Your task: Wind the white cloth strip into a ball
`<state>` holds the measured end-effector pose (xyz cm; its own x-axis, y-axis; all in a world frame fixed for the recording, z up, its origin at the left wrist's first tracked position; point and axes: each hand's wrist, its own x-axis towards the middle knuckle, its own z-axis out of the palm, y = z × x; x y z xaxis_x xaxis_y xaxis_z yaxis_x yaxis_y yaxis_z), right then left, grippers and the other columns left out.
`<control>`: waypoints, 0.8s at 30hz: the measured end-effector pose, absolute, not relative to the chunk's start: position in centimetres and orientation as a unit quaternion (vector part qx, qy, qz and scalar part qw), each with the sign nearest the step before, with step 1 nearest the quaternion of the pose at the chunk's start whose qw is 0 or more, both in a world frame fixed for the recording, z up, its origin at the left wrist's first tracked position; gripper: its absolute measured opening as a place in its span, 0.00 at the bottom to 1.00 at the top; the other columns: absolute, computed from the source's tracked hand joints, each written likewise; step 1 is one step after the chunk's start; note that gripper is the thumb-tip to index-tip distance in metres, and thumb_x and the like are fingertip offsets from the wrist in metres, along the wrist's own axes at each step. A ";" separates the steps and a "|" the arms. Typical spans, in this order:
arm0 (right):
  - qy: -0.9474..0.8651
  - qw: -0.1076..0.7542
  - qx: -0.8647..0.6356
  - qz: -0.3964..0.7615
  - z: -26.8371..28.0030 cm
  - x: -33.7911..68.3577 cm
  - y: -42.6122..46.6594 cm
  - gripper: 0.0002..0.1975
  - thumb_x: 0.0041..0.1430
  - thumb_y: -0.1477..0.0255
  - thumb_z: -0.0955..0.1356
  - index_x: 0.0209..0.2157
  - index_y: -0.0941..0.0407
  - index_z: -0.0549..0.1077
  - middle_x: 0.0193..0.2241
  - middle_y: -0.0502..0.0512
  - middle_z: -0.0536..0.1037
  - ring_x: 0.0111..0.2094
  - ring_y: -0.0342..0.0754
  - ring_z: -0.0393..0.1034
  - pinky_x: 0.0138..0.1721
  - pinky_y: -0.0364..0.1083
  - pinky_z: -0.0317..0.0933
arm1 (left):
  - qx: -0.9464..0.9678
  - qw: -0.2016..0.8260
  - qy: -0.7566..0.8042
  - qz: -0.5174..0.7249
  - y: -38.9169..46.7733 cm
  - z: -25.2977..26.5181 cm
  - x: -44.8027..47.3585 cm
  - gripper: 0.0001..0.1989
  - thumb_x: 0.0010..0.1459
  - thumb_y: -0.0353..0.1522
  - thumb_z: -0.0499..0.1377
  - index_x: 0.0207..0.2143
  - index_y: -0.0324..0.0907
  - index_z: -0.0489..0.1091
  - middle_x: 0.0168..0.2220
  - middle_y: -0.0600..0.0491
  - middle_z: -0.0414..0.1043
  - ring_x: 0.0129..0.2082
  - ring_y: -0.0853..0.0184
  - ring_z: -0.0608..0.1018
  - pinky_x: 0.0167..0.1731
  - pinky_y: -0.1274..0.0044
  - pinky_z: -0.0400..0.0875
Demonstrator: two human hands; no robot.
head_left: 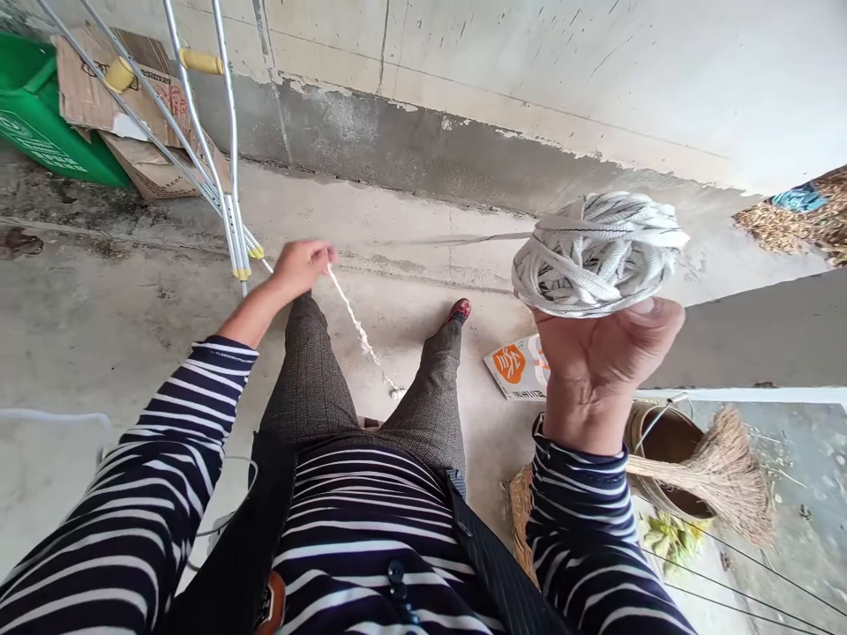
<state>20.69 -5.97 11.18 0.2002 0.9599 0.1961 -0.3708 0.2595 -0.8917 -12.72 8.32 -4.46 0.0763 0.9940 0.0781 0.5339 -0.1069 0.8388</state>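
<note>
My right hand (605,362) is raised at the right, palm up, with its fingers wrapped round a large ball of white cord (599,256). The cord is flat and woven, with thin dark lines along it. One strand (476,238) runs off the ball to the left and blurs out against the floor. Over my knee at the left, my left hand (304,267) is closed in a pinch. From it hangs a frayed white cord end (350,310), slanting down between my legs. Whether this end joins the strand from the ball cannot be made out.
Metal crutches (221,168) with yellow grips lean at the upper left, before flattened cardboard (109,88) and a green bin (40,115). A printed carton piece (516,366) lies by my foot. At the right are a straw broom (721,467) and a bucket (648,423).
</note>
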 end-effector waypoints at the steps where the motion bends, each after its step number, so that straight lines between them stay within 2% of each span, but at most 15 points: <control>1: -0.403 0.688 -0.369 0.477 11.3 20.7 -6.1 0.30 0.44 0.67 0.73 0.53 0.40 0.76 0.50 0.51 0.82 0.61 0.64 0.72 0.60 0.63 0.68 | 0.646 0.294 0.589 0.387 9.6 -2.7 -13.0 0.11 0.66 0.32 0.55 0.35 0.39 0.77 0.36 0.53 0.81 0.31 0.68 0.83 0.37 0.79 0.74; 4: -0.402 0.699 -0.378 0.454 11.6 20.6 -6.3 0.32 0.42 0.65 0.73 0.53 0.41 0.76 0.49 0.51 0.81 0.62 0.64 0.72 0.61 0.63 0.68 | 0.622 0.225 0.573 0.484 12.7 2.2 -13.1 0.15 0.71 0.26 0.48 0.51 0.32 0.73 0.44 0.52 0.80 0.40 0.68 0.83 0.44 0.77 0.73; 7: -0.402 0.703 -0.367 0.457 11.4 20.6 -6.5 0.32 0.42 0.65 0.73 0.54 0.40 0.76 0.49 0.51 0.82 0.62 0.64 0.71 0.61 0.64 0.68 | 0.644 0.243 0.548 0.474 13.7 3.6 -12.1 0.15 0.73 0.25 0.47 0.52 0.32 0.71 0.45 0.52 0.79 0.40 0.70 0.81 0.44 0.79 0.72; 10: -0.407 0.691 -0.360 0.476 11.1 20.6 -6.9 0.31 0.42 0.66 0.72 0.53 0.40 0.76 0.50 0.51 0.82 0.63 0.66 0.70 0.59 0.66 0.69 | 0.679 0.329 0.558 0.346 12.4 -0.3 -10.6 0.12 0.70 0.25 0.53 0.46 0.35 0.76 0.40 0.52 0.81 0.28 0.74 0.78 0.36 0.80 0.71; 13: -0.404 0.678 -0.354 0.502 10.8 20.7 -7.2 0.29 0.42 0.67 0.74 0.50 0.41 0.78 0.53 0.51 0.81 0.64 0.67 0.68 0.60 0.66 0.69 | 0.693 0.380 0.563 0.243 10.0 -6.7 -9.1 0.10 0.66 0.26 0.57 0.44 0.37 0.79 0.35 0.54 0.80 0.25 0.73 0.73 0.34 0.80 0.69; 15: -0.406 0.655 -0.346 0.535 10.4 20.7 -7.1 0.27 0.41 0.70 0.76 0.47 0.43 0.79 0.54 0.51 0.80 0.64 0.67 0.67 0.59 0.64 0.69 | 0.690 0.395 0.558 0.238 8.5 -9.8 -7.8 0.09 0.62 0.27 0.62 0.45 0.37 0.79 0.34 0.53 0.80 0.29 0.71 0.75 0.39 0.79 0.69; 18: -0.419 0.603 -0.337 0.589 9.0 20.3 -6.0 0.27 0.36 0.74 0.76 0.43 0.46 0.79 0.48 0.51 0.82 0.61 0.65 0.70 0.58 0.62 0.71 | 0.687 0.414 0.536 0.263 6.4 -10.9 -5.1 0.15 0.60 0.27 0.63 0.50 0.38 0.77 0.44 0.49 0.82 0.42 0.65 0.80 0.48 0.77 0.71; 20: -0.419 0.577 -0.339 0.613 7.8 19.9 -5.0 0.27 0.36 0.74 0.75 0.43 0.48 0.77 0.45 0.51 0.81 0.59 0.63 0.71 0.56 0.61 0.71 | 0.679 0.452 0.493 0.302 5.0 -9.5 -3.0 0.18 0.60 0.29 0.63 0.53 0.38 0.76 0.50 0.46 0.81 0.49 0.61 0.81 0.53 0.73 0.73; 24: -0.415 0.537 -0.360 0.640 6.0 19.0 -3.5 0.26 0.39 0.73 0.74 0.44 0.49 0.74 0.45 0.52 0.80 0.56 0.60 0.72 0.51 0.59 0.73 | 0.640 0.535 0.387 0.393 2.2 -5.1 0.7 0.19 0.60 0.38 0.66 0.51 0.38 0.78 0.49 0.45 0.83 0.54 0.54 0.80 0.57 0.65 0.73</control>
